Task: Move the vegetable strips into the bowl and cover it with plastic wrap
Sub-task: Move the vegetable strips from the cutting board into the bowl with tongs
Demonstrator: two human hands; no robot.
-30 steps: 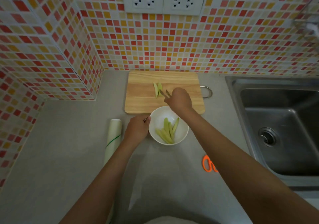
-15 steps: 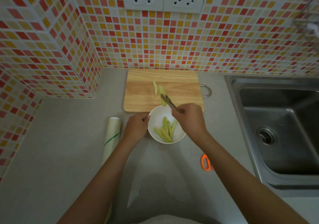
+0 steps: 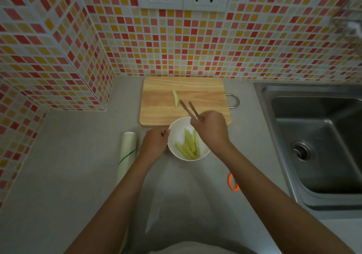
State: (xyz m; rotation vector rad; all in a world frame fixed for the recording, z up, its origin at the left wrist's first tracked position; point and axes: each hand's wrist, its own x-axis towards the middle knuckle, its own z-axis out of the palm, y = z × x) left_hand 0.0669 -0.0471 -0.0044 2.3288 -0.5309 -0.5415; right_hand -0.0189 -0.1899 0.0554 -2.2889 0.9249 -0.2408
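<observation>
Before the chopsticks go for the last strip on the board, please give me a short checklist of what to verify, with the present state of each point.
1. Chopsticks empty and tips apart: ok.
2. One vegetable strip lies on the cutting board, with nothing on top of it: ok.
3. Left hand steadies the bowl at its rim: ok.
4. Bowl has room beside the strips in the bowl: ok.
5. Right hand holds the chopsticks firmly: cannot tell, the fingers hide the grip.
6. Plastic wrap roll lies ready beside the left hand: ok.
</observation>
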